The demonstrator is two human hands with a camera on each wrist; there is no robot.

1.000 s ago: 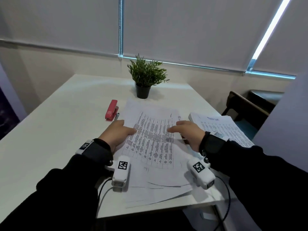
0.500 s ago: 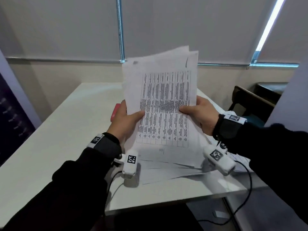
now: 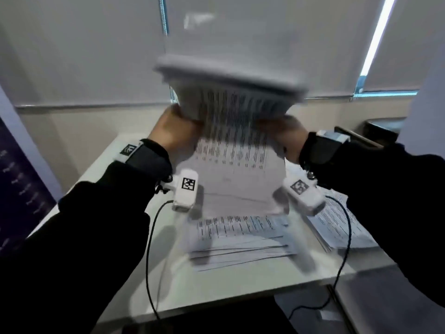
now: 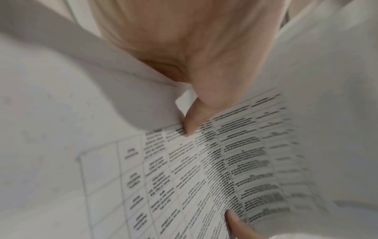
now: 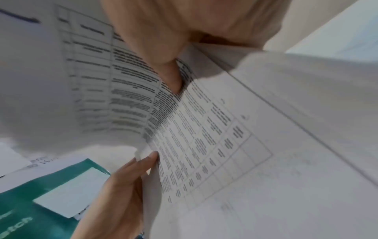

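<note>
A sheaf of printed sheets (image 3: pixel 231 141) with tables of text stands upright above the white table (image 3: pixel 216 288), blurred by motion, its top edge curling toward me. My left hand (image 3: pixel 175 131) grips its left edge, my right hand (image 3: pixel 284 136) its right edge. In the left wrist view the thumb (image 4: pixel 192 118) presses on the printed page (image 4: pixel 204 169). The right wrist view shows the right thumb (image 5: pixel 163 69) on the page (image 5: pixel 204 145), with the other hand's fingers (image 5: pixel 122 186) at the far edge. More printed sheets (image 3: pixel 240 237) lie fanned on the table below.
A second pile of printed papers (image 3: pixel 342 227) lies on the table at the right. A dark chair (image 3: pixel 361 138) stands beyond it. A green box (image 5: pixel 40 202) shows in the right wrist view. Black cables (image 3: pixel 149 249) hang from both wrist cameras over the table's front edge.
Both hands took the top sheets off the table pile and raised them upright. Since half a second ago the sheaf has risen higher and its top has bent over.
</note>
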